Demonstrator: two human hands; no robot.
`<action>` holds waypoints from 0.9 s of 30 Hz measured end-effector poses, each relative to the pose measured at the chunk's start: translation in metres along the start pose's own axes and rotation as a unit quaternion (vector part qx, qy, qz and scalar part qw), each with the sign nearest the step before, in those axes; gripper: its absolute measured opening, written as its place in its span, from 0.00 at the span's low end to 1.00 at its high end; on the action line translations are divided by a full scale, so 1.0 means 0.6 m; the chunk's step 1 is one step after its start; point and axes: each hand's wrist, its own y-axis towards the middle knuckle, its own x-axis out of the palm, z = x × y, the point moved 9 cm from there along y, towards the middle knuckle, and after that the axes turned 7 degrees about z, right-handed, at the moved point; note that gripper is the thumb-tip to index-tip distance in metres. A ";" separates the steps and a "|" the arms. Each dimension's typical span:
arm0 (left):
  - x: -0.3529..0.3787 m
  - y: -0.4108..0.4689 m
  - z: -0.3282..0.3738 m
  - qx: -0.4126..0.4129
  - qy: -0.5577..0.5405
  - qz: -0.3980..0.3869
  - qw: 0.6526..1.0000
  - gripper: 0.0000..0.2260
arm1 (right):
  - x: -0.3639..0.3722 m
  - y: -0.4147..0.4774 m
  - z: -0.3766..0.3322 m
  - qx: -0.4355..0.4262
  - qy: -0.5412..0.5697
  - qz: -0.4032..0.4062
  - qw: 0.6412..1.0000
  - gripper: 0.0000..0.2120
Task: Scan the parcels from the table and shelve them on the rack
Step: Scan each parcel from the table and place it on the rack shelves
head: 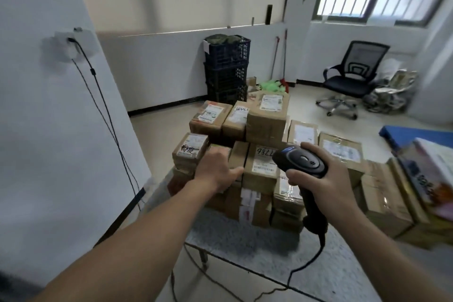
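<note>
Several brown cardboard parcels with white labels are piled on a grey table (228, 235). My left hand (215, 167) rests on top of a small parcel (236, 157) at the pile's left front, fingers curled over it and thumb along its near side. Beside it stands a parcel marked 7786 (261, 169). My right hand (323, 176) grips a black handheld scanner (301, 162) by its handle, its head pointing left over that marked parcel. The scanner's cable (294, 274) hangs down past the table edge. No rack is in view.
A white wall (49, 130) with a socket and cables stands close on the left. Stacked dark crates (226, 68) sit behind the pile; an office chair (353, 76) is at the back right. Colourful boxes (431, 174) and a blue sheet lie at the right.
</note>
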 end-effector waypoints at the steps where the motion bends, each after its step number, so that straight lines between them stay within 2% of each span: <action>1: 0.017 0.012 0.007 0.010 -0.002 -0.009 1.000 0.28 | -0.004 0.003 0.008 0.004 -0.007 0.011 1.000 0.29; 7: 0.113 0.058 0.038 0.029 0.017 -0.067 0.997 0.30 | -0.024 0.007 0.065 0.050 -0.031 0.049 0.997 0.42; 13: 0.183 0.087 0.056 0.003 0.012 -0.110 0.994 0.30 | -0.048 0.010 0.103 0.082 -0.047 0.080 0.992 0.39; 17: 0.224 0.097 0.069 -0.026 0.022 -0.125 0.992 0.35 | -0.067 0.017 0.124 0.094 -0.053 0.093 0.990 0.37; 23: 0.250 0.104 0.080 -0.056 0.097 -0.109 0.988 0.41 | -0.095 0.033 0.154 0.108 -0.039 0.078 0.990 0.38; 27: 0.259 0.101 0.085 -0.066 0.122 -0.095 0.986 0.40 | -0.108 0.041 0.179 0.126 -0.019 0.051 0.991 0.40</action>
